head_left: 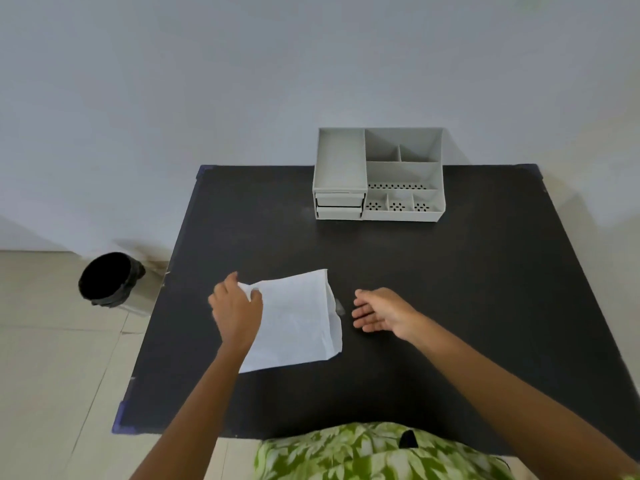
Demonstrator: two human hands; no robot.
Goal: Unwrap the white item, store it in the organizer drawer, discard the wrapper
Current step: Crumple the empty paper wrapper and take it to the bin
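Note:
A flat white paper wrapper [294, 320] lies on the black table [450, 289], near its front middle. My left hand [235, 310] pinches the wrapper's upper left corner between thumb and fingers. My right hand [381, 311] hovers just right of the wrapper, palm turned inward, fingers apart, holding nothing. What is inside the wrapper is hidden. A grey desk organizer [377, 174] stands at the table's far edge, with two shut drawers [339, 204] at its lower left and open compartments on top.
A bin with a black liner [107, 280] stands on the tiled floor left of the table. A plain wall rises behind the organizer. A small shiny scrap [340, 306] lies beside the wrapper's right edge.

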